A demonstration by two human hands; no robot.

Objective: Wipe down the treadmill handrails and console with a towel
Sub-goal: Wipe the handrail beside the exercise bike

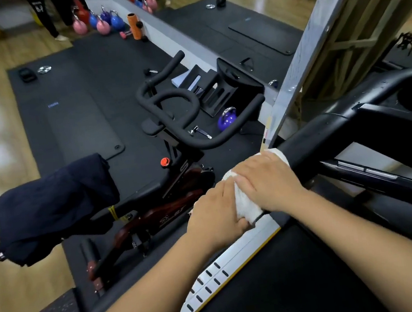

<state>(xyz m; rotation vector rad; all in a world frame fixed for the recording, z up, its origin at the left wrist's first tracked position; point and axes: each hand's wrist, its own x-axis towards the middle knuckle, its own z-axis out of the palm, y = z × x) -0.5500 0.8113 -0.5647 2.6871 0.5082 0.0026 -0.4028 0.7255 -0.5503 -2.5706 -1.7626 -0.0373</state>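
A white towel [245, 204] is wrapped around the near end of the treadmill's left black handrail [310, 137]. My left hand [217, 213] grips the towel's lower part. My right hand [268, 177] presses on the towel just above it, fingers curled over the rail. Both hands touch each other on the towel. The black console [402, 103] with a cup holder sits at the right edge, beyond the hands.
A spin bike [171, 139] with a dark cloth [54, 204] over its saddle stands close on the left. The treadmill's silver side rail [227, 265] and belt lie below my arms. Kettlebells [103, 22] line the far mirror wall. A person's legs show at top left.
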